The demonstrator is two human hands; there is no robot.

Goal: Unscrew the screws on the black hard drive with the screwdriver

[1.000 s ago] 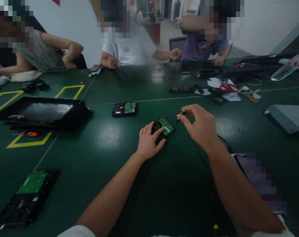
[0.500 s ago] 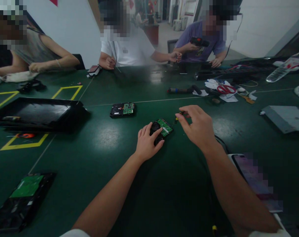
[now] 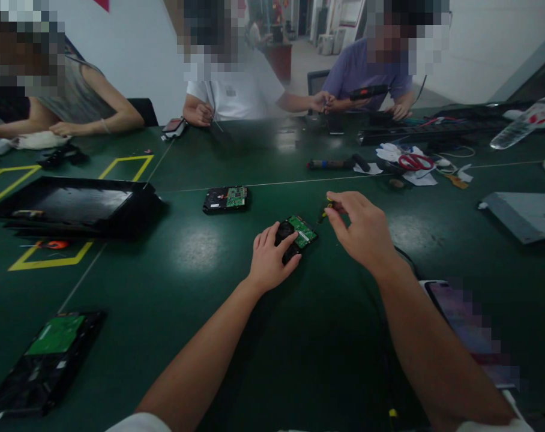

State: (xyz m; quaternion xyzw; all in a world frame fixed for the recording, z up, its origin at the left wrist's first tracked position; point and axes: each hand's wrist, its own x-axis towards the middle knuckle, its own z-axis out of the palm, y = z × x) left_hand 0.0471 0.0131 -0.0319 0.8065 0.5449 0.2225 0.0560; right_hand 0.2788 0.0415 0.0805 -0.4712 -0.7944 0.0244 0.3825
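A hard drive (image 3: 305,233) with a green circuit board lies on the dark green table in front of me. My left hand (image 3: 273,258) holds it against the table, fingers spread over its left part and the thumb at its near side. In my right hand (image 3: 360,231) a small screwdriver (image 3: 325,213) with a yellow and black handle is pinched between thumb and fingers. Its thin tip points down at the drive's right edge; whether it touches is too small to tell. A second hard drive (image 3: 226,199) lies farther back, and a larger one (image 3: 47,360) at the near left.
A black tray (image 3: 74,207) stands at the left, with an orange-handled tool (image 3: 53,245) beside it. A phone (image 3: 461,324) lies by my right forearm, and a grey metal box (image 3: 522,216) beyond it. Red-handled scissors (image 3: 416,162) lie farther back. Several people sit across the table.
My hands keep nearly the same pose on the drive and screwdriver. The view has shifted slightly. Across the table, the person in purple has turned and lowered a dark handheld tool.
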